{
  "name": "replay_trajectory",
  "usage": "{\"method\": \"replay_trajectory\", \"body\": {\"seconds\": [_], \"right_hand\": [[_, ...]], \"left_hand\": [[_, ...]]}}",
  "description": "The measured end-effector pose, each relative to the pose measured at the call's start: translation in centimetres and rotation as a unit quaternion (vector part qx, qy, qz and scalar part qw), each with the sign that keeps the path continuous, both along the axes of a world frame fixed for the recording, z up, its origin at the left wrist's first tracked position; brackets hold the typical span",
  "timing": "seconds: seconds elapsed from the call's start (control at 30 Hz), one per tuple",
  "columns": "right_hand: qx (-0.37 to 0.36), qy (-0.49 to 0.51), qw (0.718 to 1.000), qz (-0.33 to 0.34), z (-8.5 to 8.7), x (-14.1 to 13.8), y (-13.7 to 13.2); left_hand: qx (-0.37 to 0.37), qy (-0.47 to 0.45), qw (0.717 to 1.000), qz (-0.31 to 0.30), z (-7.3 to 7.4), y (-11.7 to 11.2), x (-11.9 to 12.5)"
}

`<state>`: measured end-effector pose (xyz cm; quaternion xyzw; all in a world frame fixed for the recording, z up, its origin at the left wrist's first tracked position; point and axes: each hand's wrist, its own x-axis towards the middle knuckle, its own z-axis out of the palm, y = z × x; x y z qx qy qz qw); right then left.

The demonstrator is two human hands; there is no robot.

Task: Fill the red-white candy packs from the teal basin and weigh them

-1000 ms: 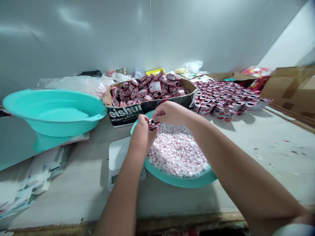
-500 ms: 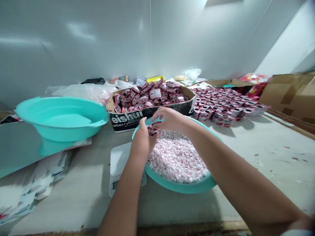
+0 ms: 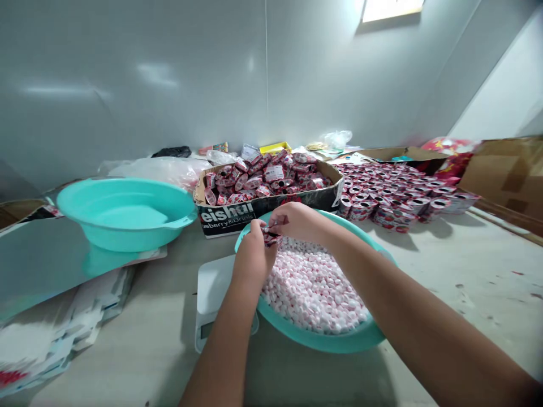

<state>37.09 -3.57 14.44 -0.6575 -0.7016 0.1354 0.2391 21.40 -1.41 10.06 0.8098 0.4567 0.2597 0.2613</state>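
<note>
My left hand (image 3: 253, 254) is wrapped round a small red-and-pink printed candy box (image 3: 271, 239), held over the far left part of a turquoise basin (image 3: 326, 342). Fingers of my right hand (image 3: 292, 220) are pinched together at the top of that box, with small white candies showing at the fingertips. Much of the box is hidden by both hands. Pale pink and white candies (image 3: 316, 288) fill the basin under my right forearm. A white kitchen scale (image 3: 214, 285) lies left of the basin, partly covered by my left forearm.
Behind the basin stands a black cardboard carton (image 3: 271, 206) heaped with similar printed boxes (image 3: 254, 178). Rows of upright boxes with dark openings (image 3: 394, 198) stand to its right. A second turquoise basin (image 3: 127, 226) is at left, above flat white cartons (image 3: 55, 328). Brown cardboard (image 3: 504, 178) borders the right.
The view has tipped up slightly, so things sit lower and further right. My right fingers have closed in on the box's top; my left hand keeps its hold.
</note>
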Motion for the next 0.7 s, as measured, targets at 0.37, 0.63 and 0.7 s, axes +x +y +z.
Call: {"method": "replay_trajectory", "body": {"seconds": [0.37, 0.63, 0.7], "right_hand": [[0.034, 0.185, 0.982, 0.015, -1.6, 0.6, 1.4], [0.201, 0.111, 0.973, 0.008, -0.4, 1.2, 1.8], [0.298, 0.110, 0.948, -0.019, 1.3, 1.0, 0.8]], "left_hand": [[0.019, -0.041, 0.999, -0.019, 0.2, -0.4, -0.5], [0.013, -0.041, 0.999, -0.004, 0.1, -0.3, -0.6], [0.004, -0.048, 0.999, -0.006, 0.2, -0.3, -0.6]]}}
